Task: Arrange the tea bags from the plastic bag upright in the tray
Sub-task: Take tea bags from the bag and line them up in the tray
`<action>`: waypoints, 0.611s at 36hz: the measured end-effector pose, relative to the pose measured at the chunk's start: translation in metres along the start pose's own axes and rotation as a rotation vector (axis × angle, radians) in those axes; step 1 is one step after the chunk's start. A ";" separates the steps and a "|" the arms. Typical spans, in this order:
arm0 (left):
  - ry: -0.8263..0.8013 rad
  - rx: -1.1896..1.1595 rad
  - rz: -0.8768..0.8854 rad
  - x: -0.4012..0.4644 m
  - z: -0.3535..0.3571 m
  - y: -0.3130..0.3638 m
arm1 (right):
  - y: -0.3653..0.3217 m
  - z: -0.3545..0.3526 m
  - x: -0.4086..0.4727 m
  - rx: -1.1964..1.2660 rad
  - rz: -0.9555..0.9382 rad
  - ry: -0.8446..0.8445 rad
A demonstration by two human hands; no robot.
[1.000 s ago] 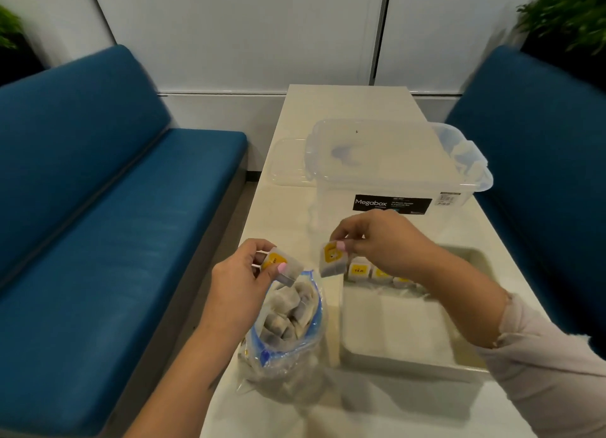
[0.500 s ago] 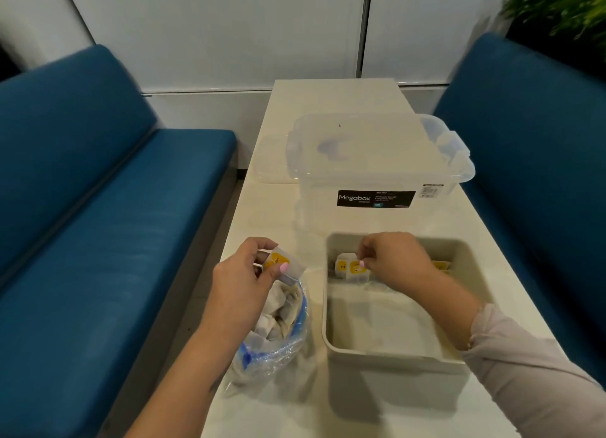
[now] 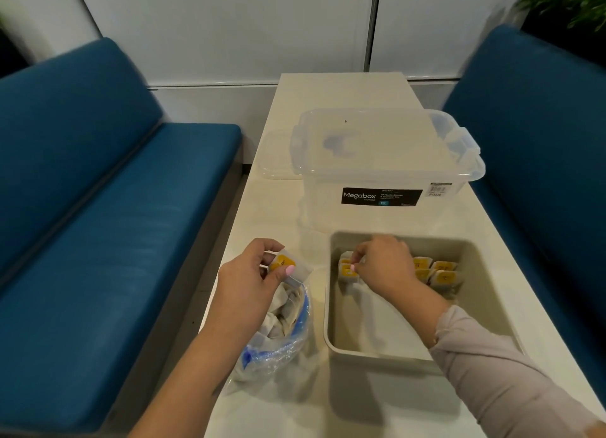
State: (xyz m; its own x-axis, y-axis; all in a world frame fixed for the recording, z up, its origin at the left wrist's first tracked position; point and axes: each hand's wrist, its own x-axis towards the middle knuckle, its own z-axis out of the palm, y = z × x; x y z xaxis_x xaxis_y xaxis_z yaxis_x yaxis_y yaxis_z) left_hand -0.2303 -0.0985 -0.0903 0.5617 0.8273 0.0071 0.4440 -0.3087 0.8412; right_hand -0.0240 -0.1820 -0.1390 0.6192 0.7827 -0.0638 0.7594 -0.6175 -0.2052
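Head view: right hand [image 3: 385, 262] sits low in the far left corner of the beige tray [image 3: 373, 350], at centre right of the frame, fingertips pinching the top of a tea bag [image 3: 348, 271] with a yellow tag and setting it against the far wall. More tea bags in a row [image 3: 436, 272] stand along that wall to the right of the hand, and part of the row is hidden behind it. Left hand [image 3: 247, 280], at centre of the frame, holds a second tea bag [image 3: 288, 265] between thumb and fingers just above the open plastic bag [image 3: 278, 336], which holds many more. Most of the tray floor is bare, so the task looks early. Risks: the bag being placed has support only on its left and far sides, so it may tip forward on release; the wrist lies close to the standing row and could knock it over on withdrawal. Clear storage box [image 3: 387, 162] stands just beyond the tray on the table [image 3: 328, 405].
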 end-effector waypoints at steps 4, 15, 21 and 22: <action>0.004 0.002 0.002 0.001 0.000 0.000 | 0.001 0.002 0.000 -0.007 0.008 0.008; -0.006 0.004 -0.003 0.003 0.002 -0.002 | 0.001 0.008 -0.002 0.000 0.024 0.036; -0.025 0.026 -0.004 0.002 0.003 -0.001 | 0.002 0.008 -0.002 0.012 0.030 0.033; -0.029 0.029 -0.006 0.003 0.003 0.000 | 0.002 0.007 -0.002 0.020 0.035 0.028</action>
State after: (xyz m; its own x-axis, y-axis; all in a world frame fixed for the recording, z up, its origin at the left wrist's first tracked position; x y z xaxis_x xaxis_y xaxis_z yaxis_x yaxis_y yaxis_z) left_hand -0.2270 -0.0975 -0.0920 0.5785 0.8156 -0.0139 0.4670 -0.3172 0.8254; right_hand -0.0248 -0.1839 -0.1465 0.6511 0.7577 -0.0439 0.7330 -0.6428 -0.2223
